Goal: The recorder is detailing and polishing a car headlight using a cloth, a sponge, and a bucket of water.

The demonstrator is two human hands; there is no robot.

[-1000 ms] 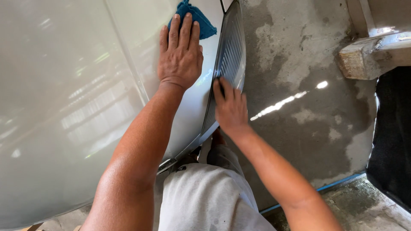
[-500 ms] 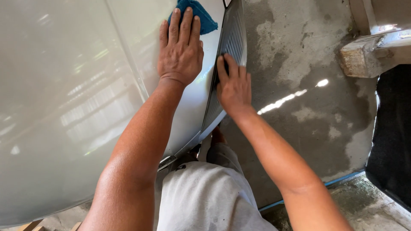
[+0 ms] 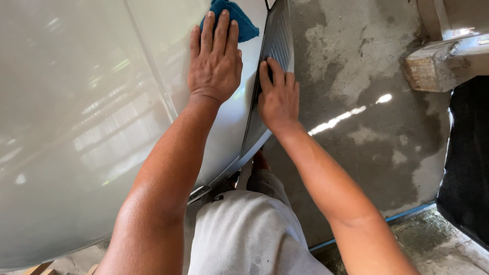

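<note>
A glossy white car panel (image 3: 76,127) fills the left half of the frame, reflecting light in pale streaks. To its right, stained concrete floor (image 3: 356,102) takes up most of the remaining frame, with a bright sun streak across it. A dark mat (image 3: 468,178) lies along the right edge, and a worn concrete block (image 3: 433,66) sits in the upper right. At the bottom centre are the person's light grey shorts (image 3: 249,239). A dark ribbed trim (image 3: 275,56) runs down the panel's right edge, from the top centre toward the middle of the frame. The left hand (image 3: 216,61) lies flat, fingers spread and straight, pressing a blue cloth (image 3: 232,18) against the panel at the top centre; the cloth shows just beyond the fingertips. The right hand (image 3: 279,97) rests open on the trim just right of the left hand, fingers extended upward along the ribs, gripping nothing.
</note>
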